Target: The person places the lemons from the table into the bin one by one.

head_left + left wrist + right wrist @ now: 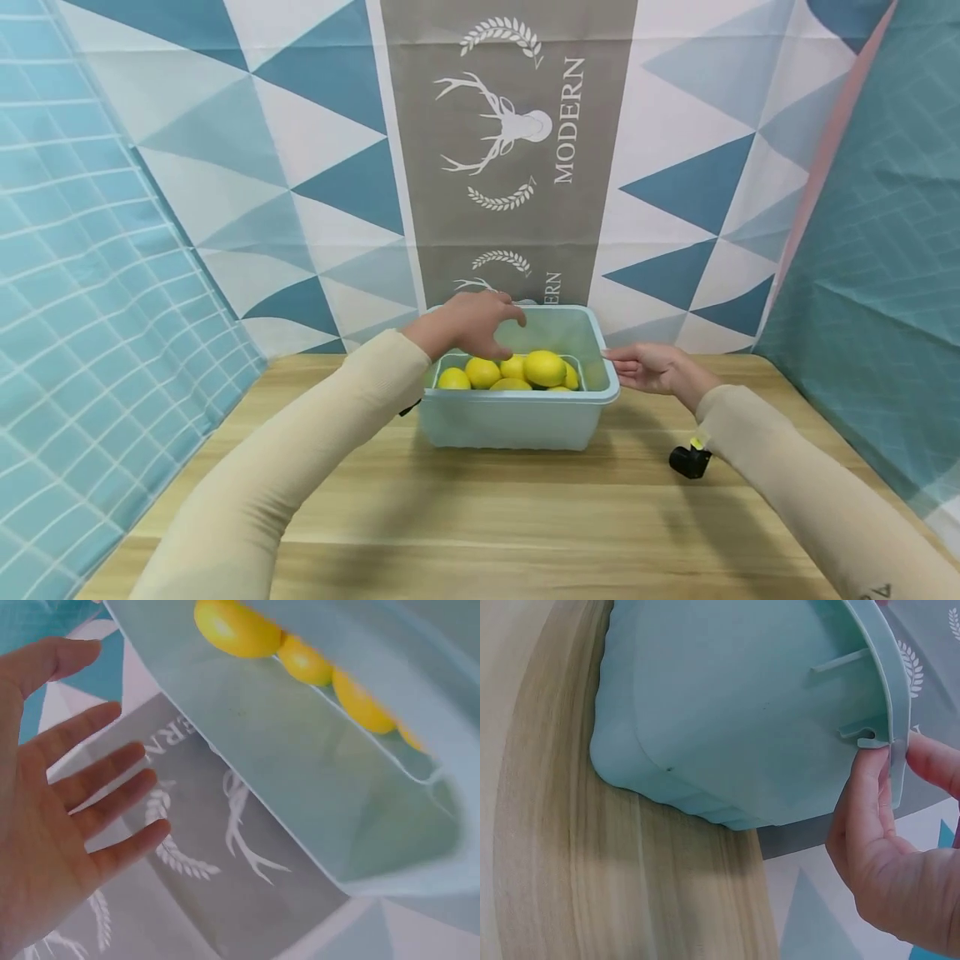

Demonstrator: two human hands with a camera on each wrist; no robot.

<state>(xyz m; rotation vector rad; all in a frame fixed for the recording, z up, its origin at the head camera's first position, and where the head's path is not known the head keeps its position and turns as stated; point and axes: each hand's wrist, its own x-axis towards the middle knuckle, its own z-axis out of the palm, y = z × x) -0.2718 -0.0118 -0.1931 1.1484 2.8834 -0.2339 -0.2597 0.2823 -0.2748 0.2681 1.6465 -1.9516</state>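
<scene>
A pale blue-green plastic bin [517, 421] stands on the wooden table with several yellow lemons [545, 367] inside. Above its left part my left hand [480, 323] hovers with fingers spread and nothing in them; the left wrist view shows that hand [82, 787] apart from the bin wall [300, 750]. At the bin's right side my right hand [648, 367] pinches the rim. In the right wrist view, the thumb lies on the outer face of the rim [900, 712] and the fingers [866, 795] are curled under it.
Beneath the bin is a wooden table [480, 517]. A small black object with a yellow bit [690, 460] is by my right forearm. Patterned cloth [517, 167] hangs close behind the bin, and blue cloth walls [75, 250] stand on both sides.
</scene>
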